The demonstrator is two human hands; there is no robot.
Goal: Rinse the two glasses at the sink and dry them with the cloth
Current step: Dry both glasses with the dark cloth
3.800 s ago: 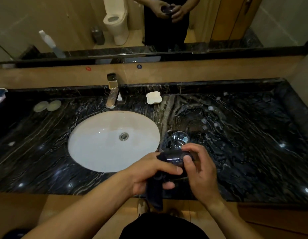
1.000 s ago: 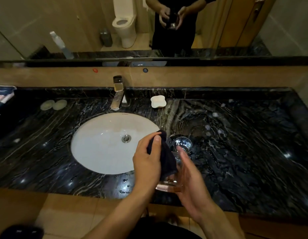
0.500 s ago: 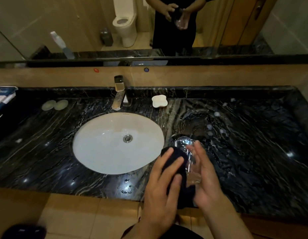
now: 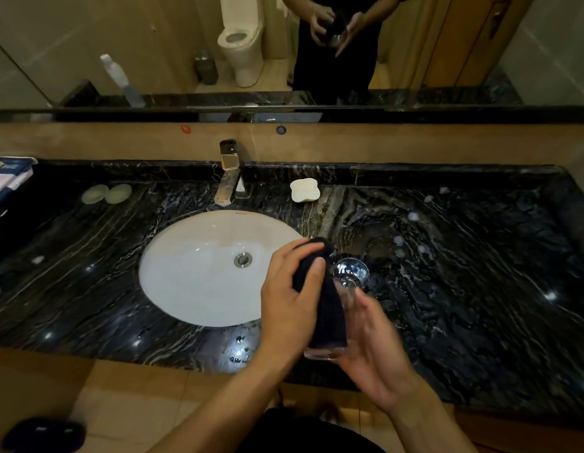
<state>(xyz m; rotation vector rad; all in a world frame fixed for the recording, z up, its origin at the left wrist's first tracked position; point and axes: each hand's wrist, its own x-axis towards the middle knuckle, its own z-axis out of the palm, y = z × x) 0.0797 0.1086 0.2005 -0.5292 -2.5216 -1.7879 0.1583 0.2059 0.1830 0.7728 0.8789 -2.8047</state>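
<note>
Left hand (image 4: 290, 305) grip: fingers curled round a dark, near-black cloth (image 4: 326, 308), pinching it at the top and pressing it against a clear drinking glass (image 4: 344, 325). Right hand (image 4: 378, 358) grip: fingers almost straight, palm flat against the glass's right side and lower edge, cupping rather than clasping. Glass is held tilted above the front edge of the black, white-veined marble surface (image 4: 480, 289), just right of the white oval sink basin (image 4: 199, 266). Cloth hangs down over the glass's left side; how far it reaches inside cannot be told.

Second clear glass (image 4: 351, 273) stands on the surface just beyond the held one, near the basin's right rim, apart from both hands.

Behind the basin: a square chrome faucet (image 4: 228, 171). Right of it, a small white soap dish (image 4: 304, 189). Far left, two pale round discs (image 4: 106, 193) lie side by side. Water droplets show on the surface in front of the basin. Mirror (image 4: 88, 44) above reflects the hands and a white toilet (image 4: 241, 40).
</note>
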